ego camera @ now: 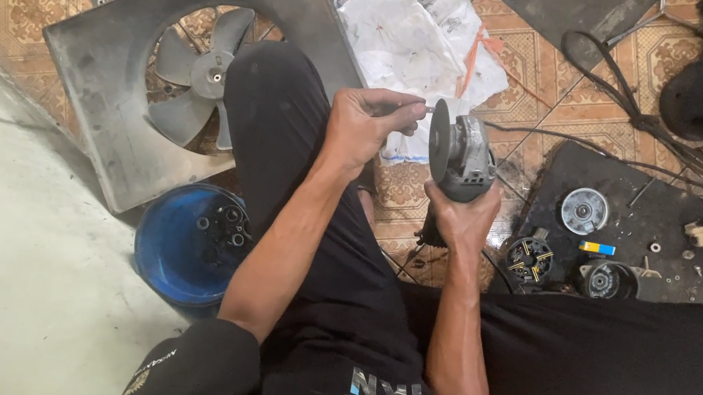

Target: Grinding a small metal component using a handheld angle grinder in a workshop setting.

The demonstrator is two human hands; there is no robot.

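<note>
Right hand (460, 216) grips the grinder (462, 156) firmly — left hand (369, 123) pinches a small metal piece (426, 107) against the disc; feed it lightly.

fan panel (122, 89) left | bowl (177, 246) before it — motor parts (580, 250) right

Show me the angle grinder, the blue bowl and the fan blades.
angle grinder (466, 157), head view, on its grey gear housing.
blue bowl (168, 244), head view, on its bare inner floor.
fan blades (210, 72), head view, on the centre hub.
</note>
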